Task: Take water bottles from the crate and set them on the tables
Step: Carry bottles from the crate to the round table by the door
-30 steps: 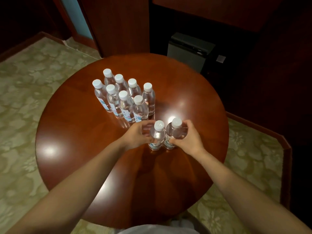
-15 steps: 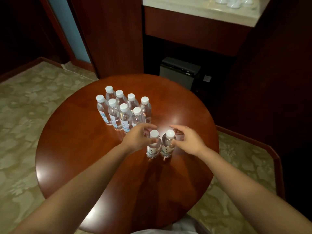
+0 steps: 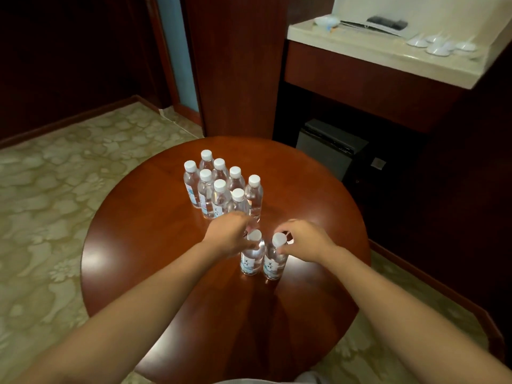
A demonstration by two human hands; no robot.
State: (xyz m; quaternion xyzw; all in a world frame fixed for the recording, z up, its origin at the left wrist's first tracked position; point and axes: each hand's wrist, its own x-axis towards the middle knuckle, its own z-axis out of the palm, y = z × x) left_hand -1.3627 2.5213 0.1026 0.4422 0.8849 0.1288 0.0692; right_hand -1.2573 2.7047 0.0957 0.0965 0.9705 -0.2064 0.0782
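Observation:
Two clear water bottles with white caps stand upright side by side on the round wooden table (image 3: 144,259). My left hand (image 3: 230,239) curls around the neck of the left bottle (image 3: 250,259), just under its cap. My right hand (image 3: 304,239) pinches the neck of the right bottle (image 3: 273,263) between thumb and fingers. Both bottles rest on the tabletop. A tight cluster of several more bottles (image 3: 221,187) stands just behind them, towards the table's far side. No crate is in view.
A counter with a pale top (image 3: 388,54) carrying small white dishes stands at the back right, with a dark grey box (image 3: 329,145) beneath it. A dark wooden pillar (image 3: 235,65) rises behind the table. Patterned carpet (image 3: 50,206) surrounds the table.
My hands have slid from the bottles' bodies up to their necks. The two bottles stay in place on the table. The view has tilted upward, showing the counter.

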